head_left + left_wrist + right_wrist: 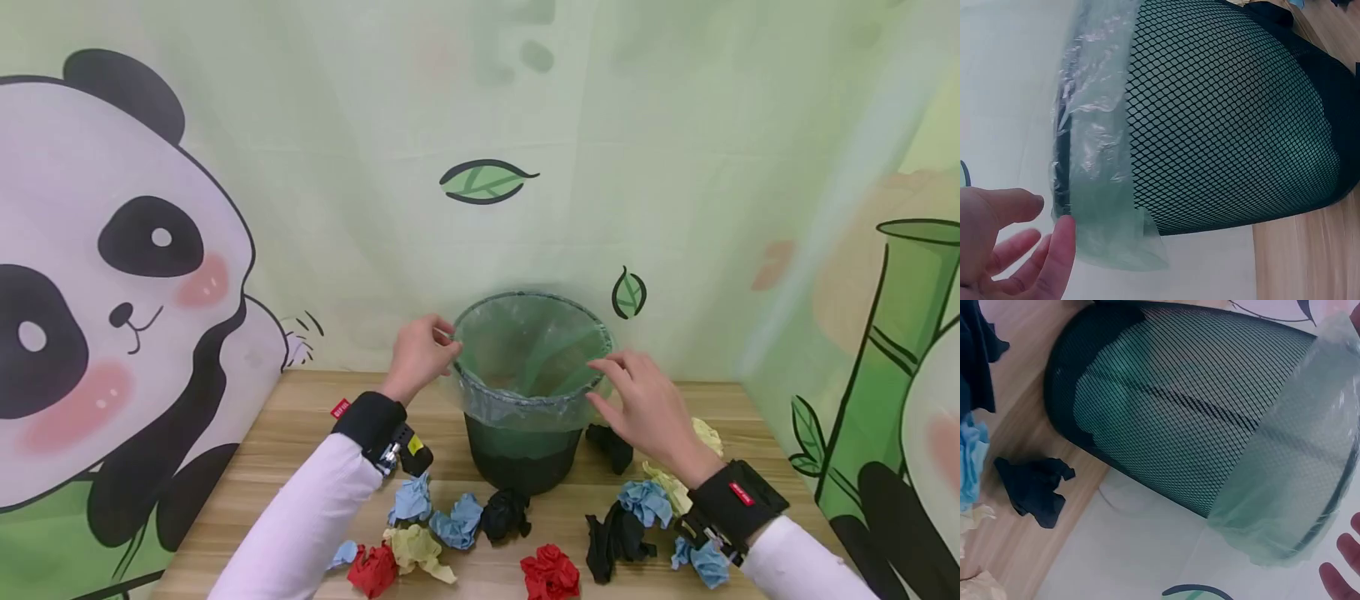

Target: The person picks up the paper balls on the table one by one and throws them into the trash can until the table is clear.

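Observation:
A black mesh wastebasket (517, 467) stands upright on the wooden tabletop. Its translucent green bin liner (498, 408) is folded down over the rim all the way round. At the left of the rim is my left hand (422, 357), thumb and fingers apart and lightly bent; in the left wrist view one fingertip (1065, 228) reaches right to the liner's edge. My right hand (648, 412) is at the rim's right side, thumb and forefinger spread. The right wrist view shows only some fingers (1338, 584) beside the liner cuff (1285, 469). Neither hand grips anything.
Crumpled paper balls lie around the basket's front: red (551, 573), blue (457, 522), yellow (417, 550) and black (506, 514). More black paper (619, 533) and blue paper (647, 502) lie under my right forearm. A panda-printed backdrop (375, 208) rises behind the table.

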`<state>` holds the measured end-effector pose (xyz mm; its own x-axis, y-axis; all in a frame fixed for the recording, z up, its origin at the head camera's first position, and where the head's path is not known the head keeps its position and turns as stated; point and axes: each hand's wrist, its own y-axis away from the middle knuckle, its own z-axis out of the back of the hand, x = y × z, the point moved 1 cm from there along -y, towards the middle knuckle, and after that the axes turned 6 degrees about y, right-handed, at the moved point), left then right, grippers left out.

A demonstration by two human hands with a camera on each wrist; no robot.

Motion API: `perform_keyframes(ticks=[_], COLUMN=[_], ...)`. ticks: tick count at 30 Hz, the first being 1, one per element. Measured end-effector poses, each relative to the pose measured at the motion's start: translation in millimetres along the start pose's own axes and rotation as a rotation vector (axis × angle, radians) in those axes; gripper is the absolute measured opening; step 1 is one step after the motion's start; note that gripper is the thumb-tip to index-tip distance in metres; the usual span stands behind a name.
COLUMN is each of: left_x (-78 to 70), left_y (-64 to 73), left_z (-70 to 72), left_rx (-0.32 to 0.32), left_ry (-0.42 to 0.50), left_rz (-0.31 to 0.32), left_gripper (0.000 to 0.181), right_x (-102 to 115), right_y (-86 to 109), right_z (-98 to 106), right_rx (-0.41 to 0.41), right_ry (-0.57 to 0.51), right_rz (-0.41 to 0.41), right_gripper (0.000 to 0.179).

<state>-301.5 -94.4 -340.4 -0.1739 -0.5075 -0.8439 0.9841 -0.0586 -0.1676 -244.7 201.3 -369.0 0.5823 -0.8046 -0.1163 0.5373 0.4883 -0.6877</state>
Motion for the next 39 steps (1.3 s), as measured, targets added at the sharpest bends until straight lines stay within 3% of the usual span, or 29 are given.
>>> perform_keyframes(ticks=[11, 22, 35, 39], left_x=[8.3, 14.7, 16.1, 17.7], left_y=[0.6, -5.5, -5.6, -5.6], left_z=[-4.8, -7.4, -7.7, -8.5], left_rx=[-0.027, -0.021, 0.029, 0.038], left_ry=[0.143, 0.297, 0.43, 0.436], left_rz=[0.098, 0.192, 0.297, 0.315], left_gripper=[0.032, 0.038, 0.043, 0.042], right_x=[11, 26, 53, 65], right_y=[34.0, 58.1, 77.4, 87.5], right_z=[-6, -20, -31, -38], right_rx=[0.06, 0.159, 0.243, 0.308], right_ry=[-0.018, -0.077, -0.149, -0.188], right_rz=[-0.043, -0.017, 0.018, 0.027], right_gripper=[0.037, 0.04, 0.045, 0.046])
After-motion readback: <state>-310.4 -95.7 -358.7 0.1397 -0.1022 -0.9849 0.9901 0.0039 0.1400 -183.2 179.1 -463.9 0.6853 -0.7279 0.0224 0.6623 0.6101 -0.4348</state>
